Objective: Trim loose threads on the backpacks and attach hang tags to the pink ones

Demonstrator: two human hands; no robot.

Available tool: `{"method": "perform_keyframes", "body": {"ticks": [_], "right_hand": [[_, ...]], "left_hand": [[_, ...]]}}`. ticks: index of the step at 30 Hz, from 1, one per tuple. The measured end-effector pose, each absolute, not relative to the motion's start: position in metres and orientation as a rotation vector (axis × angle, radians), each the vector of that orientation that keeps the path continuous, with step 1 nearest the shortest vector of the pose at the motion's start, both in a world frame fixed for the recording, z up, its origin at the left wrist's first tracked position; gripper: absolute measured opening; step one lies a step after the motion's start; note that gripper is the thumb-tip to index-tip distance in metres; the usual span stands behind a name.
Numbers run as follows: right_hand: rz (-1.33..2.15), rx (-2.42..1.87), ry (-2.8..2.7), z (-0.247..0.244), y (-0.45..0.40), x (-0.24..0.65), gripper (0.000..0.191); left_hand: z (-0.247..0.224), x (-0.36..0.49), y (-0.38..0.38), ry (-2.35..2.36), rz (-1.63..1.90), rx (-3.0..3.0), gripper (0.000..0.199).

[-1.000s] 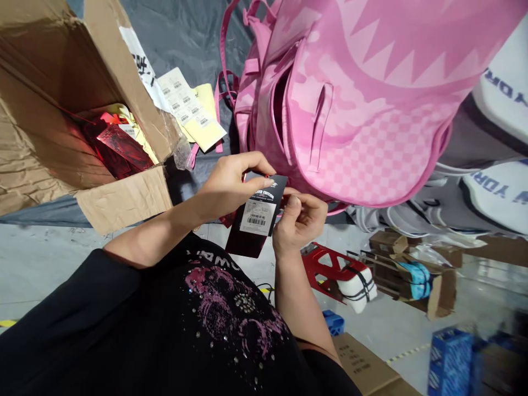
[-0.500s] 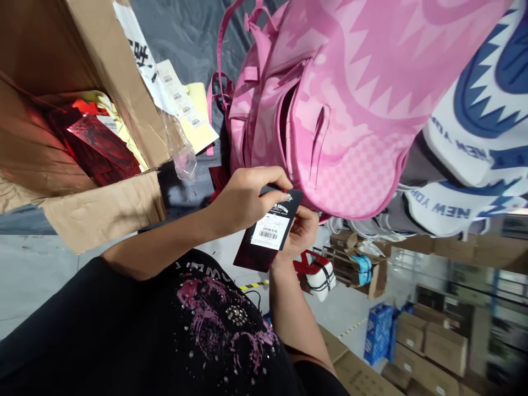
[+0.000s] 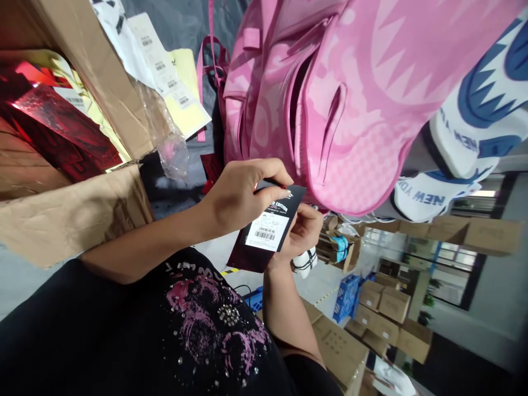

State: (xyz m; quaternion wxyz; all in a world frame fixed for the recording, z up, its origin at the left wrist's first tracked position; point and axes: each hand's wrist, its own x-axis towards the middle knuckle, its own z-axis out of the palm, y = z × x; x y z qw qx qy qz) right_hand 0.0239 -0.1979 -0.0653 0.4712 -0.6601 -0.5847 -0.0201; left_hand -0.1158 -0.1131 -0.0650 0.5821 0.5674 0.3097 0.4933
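A black hang tag [image 3: 266, 225] with a white barcode label is held between my two hands, its dark red lower end hanging down. My left hand [image 3: 247, 192] pinches its upper edge between thumb and fingers. My right hand [image 3: 304, 231] has curled fingers against its right side; the tag hides part of this hand. Just above the hands lies a pink backpack [image 3: 358, 126] with a shark-teeth pattern and a partly open front pocket. A small dark red tag [image 3: 211, 169] shows beside the backpack's lower left edge.
At the left, an open cardboard box [image 3: 78, 212] holds dark red tags [image 3: 66, 126]. Yellow paper [image 3: 187, 110], a label sheet [image 3: 159, 63] and clear plastic [image 3: 173, 157] lie beside it. White-and-blue bags [image 3: 424, 192] are at the right, with stacked boxes [image 3: 394, 302] beyond.
The view has shifted, bringing more of the room at the right into sight. Both hands keep nearly the same hold on the black tag.
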Motion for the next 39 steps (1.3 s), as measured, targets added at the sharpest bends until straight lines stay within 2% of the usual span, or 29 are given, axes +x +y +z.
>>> {"method": "perform_keyframes", "body": {"ticks": [6, 17, 39], "right_hand": [[-0.037, -1.614, -1.439, -0.067, -0.199, 0.023, 0.011], [-0.108, -1.719, -1.481, -0.06, -0.192, 0.018, 0.025], [-0.105, -1.658, -1.497, -0.059, -0.183, 0.018, 0.024]], "left_hand": [[-0.067, -0.118, -0.114, 0.72, 1.112, 1.269, 0.011], [-0.069, -0.124, -0.114, 0.701, 1.089, 1.227, 0.011], [-0.072, -0.122, -0.112, 0.731, 1.082, 1.209, 0.012]]}}
